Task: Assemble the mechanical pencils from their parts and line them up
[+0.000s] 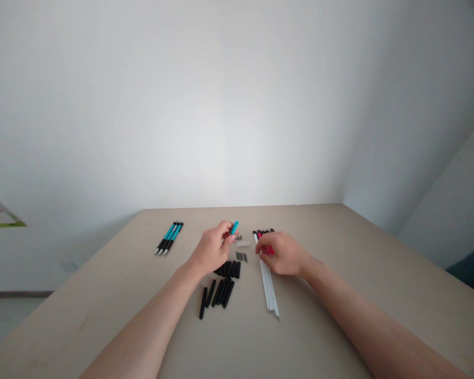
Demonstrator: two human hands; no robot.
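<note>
Pinched between the thumb and fingers of my left hand [215, 245] is a blue pen barrel [234, 227], tilted and raised above the table. My right hand [283, 252] is over a row of white pen refills [269, 289], its fingers curled together. What the right fingertips hold, if anything, is hidden. Some red pen parts [270, 250] show beneath that hand. Between the hands lie small springs [242, 257] and clear plastic pieces [243, 243]. Short black grips [232, 269] lie just below my left hand, with longer black tubes [223, 292] nearer to me.
Several blue-and-black pens [169, 238] lie side by side at the left of the beige table [319, 221]. Black-ended parts [265, 231] stick out beyond my right hand. A white wall [221, 105] rises behind the table's far edge.
</note>
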